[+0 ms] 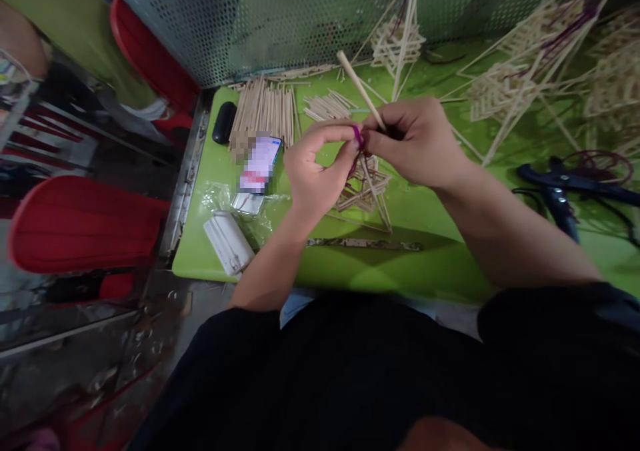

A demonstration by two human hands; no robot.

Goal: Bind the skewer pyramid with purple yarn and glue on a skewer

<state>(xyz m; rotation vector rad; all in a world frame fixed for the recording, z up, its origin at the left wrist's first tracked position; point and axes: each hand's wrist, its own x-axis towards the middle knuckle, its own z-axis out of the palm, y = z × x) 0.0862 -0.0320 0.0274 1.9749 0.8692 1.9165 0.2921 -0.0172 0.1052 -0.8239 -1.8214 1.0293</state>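
My left hand [316, 168] is closed, its thumb and forefinger pinching purple string [357, 136] at the top of a small frame of thin wooden sticks [376, 190]. Fingertip to fingertip with it, my right hand [417, 143] is closed too. A thicker wooden stick [359, 86] slants up and left out of its grip. The right thumb and forefinger also meet at the string, and the knot itself is partly hidden by the fingers. Below the hands, the frame's legs reach the green table [400, 271], with more purple string around its stacked base.
At the left lie a bundle of sticks [267, 108], a phone [261, 164], a black case [225, 122] and a white power bank [229, 243]. Finished-looking stick frames [500, 91] stand back right, near dark pliers [557, 183]. A patterned strip [365, 244] lies in front; red chairs [85, 224] flank the table.
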